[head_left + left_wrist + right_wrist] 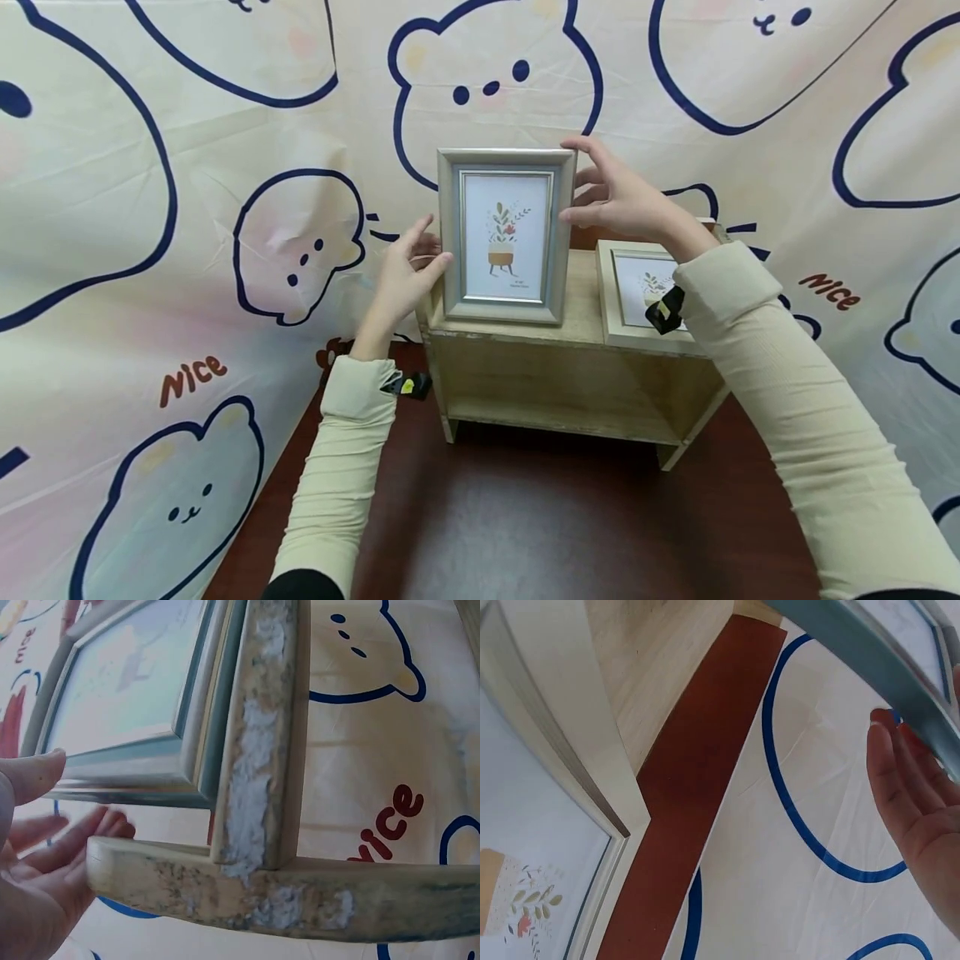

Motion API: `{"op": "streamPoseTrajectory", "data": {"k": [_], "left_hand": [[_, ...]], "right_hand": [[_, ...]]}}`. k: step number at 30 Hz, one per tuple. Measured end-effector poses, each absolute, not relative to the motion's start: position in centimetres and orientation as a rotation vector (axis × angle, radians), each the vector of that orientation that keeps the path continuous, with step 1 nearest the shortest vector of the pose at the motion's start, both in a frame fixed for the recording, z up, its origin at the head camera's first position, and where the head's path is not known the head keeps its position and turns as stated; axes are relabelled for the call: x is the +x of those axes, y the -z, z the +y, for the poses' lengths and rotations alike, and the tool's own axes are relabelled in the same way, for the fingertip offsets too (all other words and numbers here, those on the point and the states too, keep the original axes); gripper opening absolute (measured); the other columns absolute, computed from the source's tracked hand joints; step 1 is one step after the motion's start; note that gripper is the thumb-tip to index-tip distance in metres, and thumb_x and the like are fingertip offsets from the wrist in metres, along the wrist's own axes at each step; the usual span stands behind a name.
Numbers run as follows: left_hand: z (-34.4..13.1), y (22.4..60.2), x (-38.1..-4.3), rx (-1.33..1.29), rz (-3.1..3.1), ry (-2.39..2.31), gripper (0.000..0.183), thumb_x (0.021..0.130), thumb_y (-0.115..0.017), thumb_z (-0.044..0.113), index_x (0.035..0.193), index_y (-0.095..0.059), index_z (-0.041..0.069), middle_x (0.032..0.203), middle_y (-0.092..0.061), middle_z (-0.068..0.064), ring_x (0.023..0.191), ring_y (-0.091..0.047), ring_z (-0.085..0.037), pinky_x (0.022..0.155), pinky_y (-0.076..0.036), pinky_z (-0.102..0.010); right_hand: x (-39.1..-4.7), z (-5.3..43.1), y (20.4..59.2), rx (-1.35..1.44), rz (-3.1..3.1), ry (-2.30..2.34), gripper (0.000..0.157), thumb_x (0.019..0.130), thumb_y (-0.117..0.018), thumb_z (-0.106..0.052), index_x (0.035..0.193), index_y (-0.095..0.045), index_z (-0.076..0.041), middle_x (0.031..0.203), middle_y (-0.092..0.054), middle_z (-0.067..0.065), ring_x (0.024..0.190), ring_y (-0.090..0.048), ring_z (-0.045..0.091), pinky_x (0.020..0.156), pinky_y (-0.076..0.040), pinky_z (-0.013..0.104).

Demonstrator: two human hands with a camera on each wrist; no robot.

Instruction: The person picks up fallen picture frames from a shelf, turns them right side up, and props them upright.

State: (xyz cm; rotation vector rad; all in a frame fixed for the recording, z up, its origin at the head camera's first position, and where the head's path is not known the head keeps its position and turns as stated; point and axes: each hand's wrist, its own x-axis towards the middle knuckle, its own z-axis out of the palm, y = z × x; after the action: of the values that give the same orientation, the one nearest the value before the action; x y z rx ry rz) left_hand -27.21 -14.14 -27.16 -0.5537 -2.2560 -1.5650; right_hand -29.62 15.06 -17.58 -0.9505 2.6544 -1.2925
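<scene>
A grey-blue picture frame (566, 242) with a silvery border and a potted-plant print stands upright at the left end of a small wooden shelf unit (517, 425). At its left edge my left hand (401, 279) holds it, thumb on the front border. In the left wrist view the fingers of this hand (56, 862) are curled behind the frame, beside the shelf's worn wooden edge. My right hand (618, 192) grips the upper right side, index finger on the top corner and thumb at the side. The right wrist view shows its fingers (919, 772) behind the frame.
A cream picture frame (611, 329) with a similar print lies flat on the right part of the shelf top, under my right forearm. Fabric with cartoon bears (300, 250) hangs close behind and at both sides. The floor (525, 525) is dark reddish brown.
</scene>
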Motion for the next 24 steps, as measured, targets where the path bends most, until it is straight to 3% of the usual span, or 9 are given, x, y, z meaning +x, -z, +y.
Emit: {"op": "streamPoseTrajectory", "data": {"k": [7,15,24], "left_hand": [[-13.3,27.6,-25.2,-0.541,-2.027,1.383,0.051,0.084,-0.062,0.001,0.131,-0.043,-0.008,0.113,-0.055,-0.024,0.105,-0.055,-0.031,0.09,-0.046,-0.035],[-10.6,28.6,-23.2,-0.569,-1.816,1.154,0.041,0.078,-0.063,-0.005,0.117,-0.052,-0.011,0.095,-0.06,-0.022,0.091,-0.058,-0.032,0.084,-0.048,-0.036],[-7.7,28.5,-21.7,-0.735,-1.784,1.222,0.043,0.075,-0.066,-0.007,0.115,-0.052,-0.013,0.09,-0.061,-0.022,0.084,-0.06,-0.031,0.077,-0.051,-0.034]], "right_hand": [[-27.6,16.8,17.3,-0.858,2.789,1.247,0.072,0.088,-0.061,-0.022,0.144,-0.016,-0.023,0.131,-0.045,0.018,0.114,-0.05,0.033,0.093,-0.04,0.052],[-25.4,19.5,17.7,-0.74,2.902,1.263,0.047,0.09,-0.059,-0.022,0.131,-0.042,-0.006,0.113,-0.058,0.018,0.085,-0.06,0.01,0.07,-0.051,0.02],[-23.4,22.5,18.4,-0.706,2.895,1.37,0.039,0.09,-0.058,-0.015,0.125,-0.047,0.0,0.094,-0.065,0.003,0.075,-0.063,0.006,0.063,-0.052,0.021]]}}
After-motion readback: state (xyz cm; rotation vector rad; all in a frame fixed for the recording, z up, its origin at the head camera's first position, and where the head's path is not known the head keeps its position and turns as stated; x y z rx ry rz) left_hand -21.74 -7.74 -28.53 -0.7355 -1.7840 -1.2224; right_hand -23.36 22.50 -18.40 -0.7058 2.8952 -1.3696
